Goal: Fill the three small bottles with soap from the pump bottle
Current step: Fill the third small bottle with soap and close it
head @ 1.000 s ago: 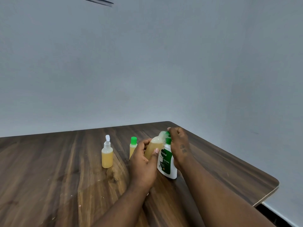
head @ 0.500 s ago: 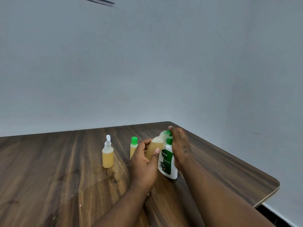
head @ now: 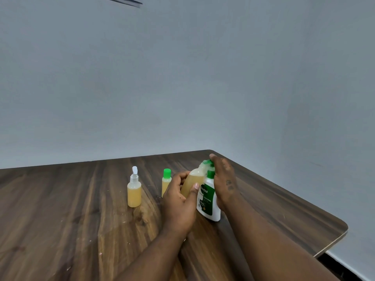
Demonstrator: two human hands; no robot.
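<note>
Looks two-thirds done: the spray-top bottle (head: pixel 134 191) and green-capped bottle (head: pixel 166 181) left of center stand full. Left hand (head: pixel 178 201) wraps the third bottle (head: pixel 191 184) under the pump bottle (head: pixel 208 201) spout; right hand (head: pixel 223 179) curls over the pump, center frame.

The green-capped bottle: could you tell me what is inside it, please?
The green-capped bottle shows yellowish soap just under its cap; the left hand covers its lower part, so its full level is hidden.

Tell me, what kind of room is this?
Probably a plain indoor room set up for a task, not clearly a kitchen or bathroom. It shows only a bare grey wall, a wooden table in the corner, and soap bottles.
</note>
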